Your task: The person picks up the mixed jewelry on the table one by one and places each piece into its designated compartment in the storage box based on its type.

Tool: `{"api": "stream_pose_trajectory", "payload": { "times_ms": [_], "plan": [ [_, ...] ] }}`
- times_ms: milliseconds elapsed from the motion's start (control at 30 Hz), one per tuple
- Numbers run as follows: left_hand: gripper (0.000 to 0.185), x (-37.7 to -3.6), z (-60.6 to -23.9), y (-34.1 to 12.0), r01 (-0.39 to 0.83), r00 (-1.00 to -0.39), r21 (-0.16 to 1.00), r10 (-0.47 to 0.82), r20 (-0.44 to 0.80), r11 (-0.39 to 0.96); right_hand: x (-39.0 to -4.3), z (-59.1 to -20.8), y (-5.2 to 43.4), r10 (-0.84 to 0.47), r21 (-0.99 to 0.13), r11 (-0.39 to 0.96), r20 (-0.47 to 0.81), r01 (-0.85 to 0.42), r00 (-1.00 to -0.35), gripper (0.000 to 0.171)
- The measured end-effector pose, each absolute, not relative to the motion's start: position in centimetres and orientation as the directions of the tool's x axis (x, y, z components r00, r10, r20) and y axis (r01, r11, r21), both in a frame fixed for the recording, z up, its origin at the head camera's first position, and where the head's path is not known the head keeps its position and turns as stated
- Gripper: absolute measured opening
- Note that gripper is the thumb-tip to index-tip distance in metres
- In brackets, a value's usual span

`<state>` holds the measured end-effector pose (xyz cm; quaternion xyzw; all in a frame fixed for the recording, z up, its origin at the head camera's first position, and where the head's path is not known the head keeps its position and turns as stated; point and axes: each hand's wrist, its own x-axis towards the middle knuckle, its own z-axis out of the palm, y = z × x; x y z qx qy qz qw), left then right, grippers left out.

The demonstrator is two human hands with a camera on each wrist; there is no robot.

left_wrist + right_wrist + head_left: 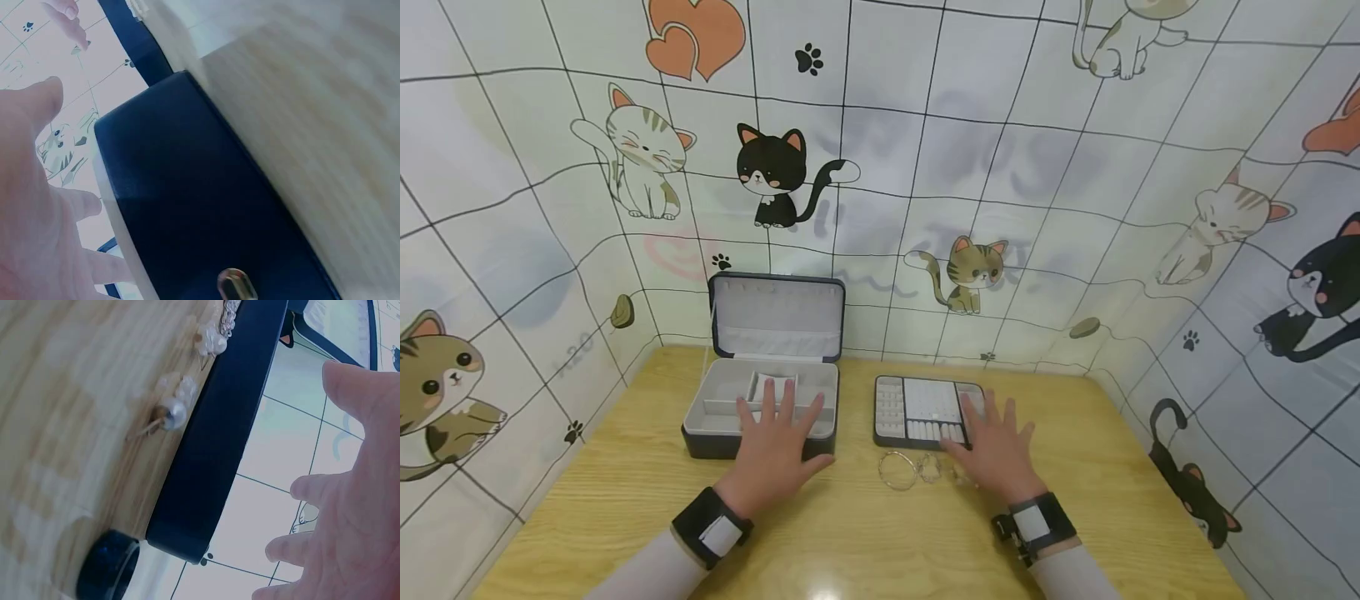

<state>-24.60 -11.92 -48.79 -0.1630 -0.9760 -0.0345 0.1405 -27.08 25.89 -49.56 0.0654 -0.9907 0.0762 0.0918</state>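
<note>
An open jewelry box point(709, 447), dark outside and pale inside, stands on the left with its lid point(778, 317) raised. Over its front half my left hand point(771, 454) is spread, fingers straight, holding nothing. The left wrist view has the box's dark front and a metal clasp point(236, 285). My right hand point(1000, 450), likewise spread, hovers over the right end of a shallow divided jewelry tray point(931, 400); whether it touches is unclear. In front of the tray lie a thin bangle point(880, 473), a chain-like bracelet point(929, 470) and pearl earrings point(172, 414).
A small dark ring-shaped object point(94, 569) sits by the tray's corner in the right wrist view. The wooden table point(865, 550) meets a cloth backdrop point(880, 167) printed with cats, which rises behind and along both sides.
</note>
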Motion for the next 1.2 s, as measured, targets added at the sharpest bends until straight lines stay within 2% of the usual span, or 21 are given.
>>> {"api": "stream_pose_trajectory", "payload": {
  "times_ms": [433,633,933,1200],
  "plan": [
    [0.093,-25.5,-48.2,-9.0,0.363,-0.891,0.043,0.333,0.31,0.931,-26.8,-48.7,26.1,-0.1,-0.196,0.971,0.175,-0.135,-0.979,0.089],
    [0.094,-25.8,-47.8,-6.9,0.397,-0.869,0.009,0.373,0.324,0.918,-26.8,-48.7,26.2,-0.096,-0.208,0.97,0.158,-0.128,-0.983,0.09],
    [0.098,-26.3,-47.4,-4.0,0.394,-0.876,-0.004,0.377,0.302,0.919,-27.0,-48.5,26.1,-0.105,-0.216,0.965,0.199,-0.148,-0.974,0.087],
    [0.093,-26.2,-47.0,-1.7,0.433,-0.872,0.061,0.4,0.283,0.899,-26.9,-48.6,25.7,-0.107,-0.221,0.962,0.231,-0.159,-0.967,0.083]
  ]
}}
